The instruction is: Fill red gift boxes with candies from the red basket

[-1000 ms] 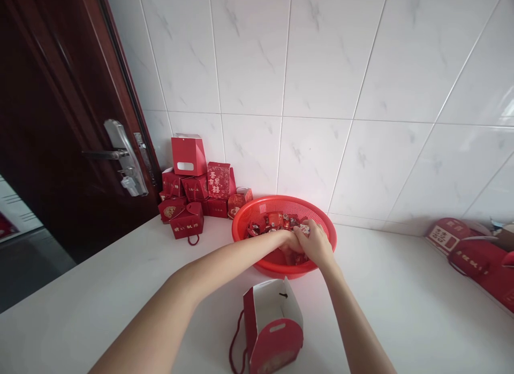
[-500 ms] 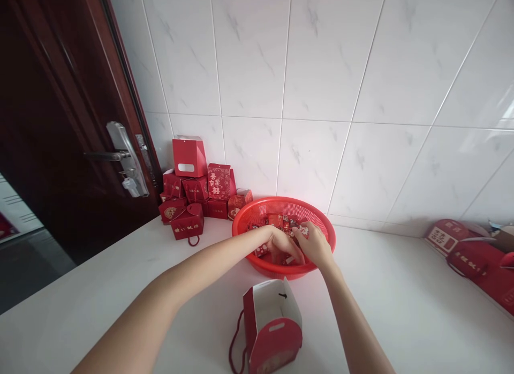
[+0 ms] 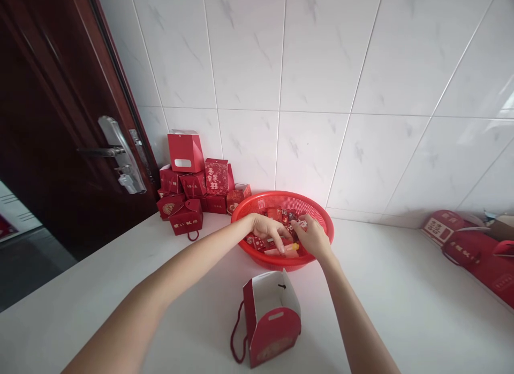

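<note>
White counter (image 3: 401, 288): wrapped candy (image 3: 302, 222) seemingly between right fingers (image 3: 297, 229).

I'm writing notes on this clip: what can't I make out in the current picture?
Head view: basket floor, hidden by packets.
Head view: most of the red-and-white packet, behind the right hand's fingers.
Head view: far-right red boxes, cut off by the right edge.
Head view: smaller lettering on stacked boxes, too small.

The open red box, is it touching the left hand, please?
Apart; the head view shows the near rim of the red basket between the left hand and the open red box.
</note>
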Tool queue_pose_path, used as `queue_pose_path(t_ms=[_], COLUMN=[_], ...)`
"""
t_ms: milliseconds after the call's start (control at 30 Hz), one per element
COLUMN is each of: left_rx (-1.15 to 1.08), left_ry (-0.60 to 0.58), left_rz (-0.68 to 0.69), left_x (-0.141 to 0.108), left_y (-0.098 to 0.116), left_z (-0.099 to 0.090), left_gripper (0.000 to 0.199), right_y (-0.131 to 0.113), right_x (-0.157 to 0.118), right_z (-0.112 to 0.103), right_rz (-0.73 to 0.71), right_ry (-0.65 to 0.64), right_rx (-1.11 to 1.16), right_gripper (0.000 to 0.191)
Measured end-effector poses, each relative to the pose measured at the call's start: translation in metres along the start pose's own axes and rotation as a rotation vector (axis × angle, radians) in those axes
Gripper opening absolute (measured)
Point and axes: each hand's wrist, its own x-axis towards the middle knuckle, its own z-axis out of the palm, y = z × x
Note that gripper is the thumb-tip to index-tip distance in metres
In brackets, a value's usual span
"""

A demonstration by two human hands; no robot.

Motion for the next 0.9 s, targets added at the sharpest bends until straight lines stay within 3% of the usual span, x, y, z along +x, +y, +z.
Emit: queue_pose_path(t_ms=[233,433,633,900], left_rx=[-0.197,-0.344,-0.390,-0.502], left_ry=[0.280,0.537,0.585,0.693], left_rz=[0.137,0.218,0.251,0.280], left_x=[-0.012,-0.016,-0.016,-0.010], left_y=[-0.006,-0.003,-0.004,-0.015], left_z=[-0.010,-0.011,-0.006,-0.021], left_gripper=[0.024,0.034,0.021,0.033], right_y=[0.009,0.013,0.013,0.016], right_x=[0.007,0.006,0.005,0.007], right_z=[0.002,-0.003,-0.006,-0.004], right_rz=[-0.045,-0.199,-0.176,-0.138], right_ry=[-0.047,-0.141,-0.158,0.012], right_rx=[0.210,0.380,0.633,0.672], right_gripper=[0.036,0.038,0.040,0.032])
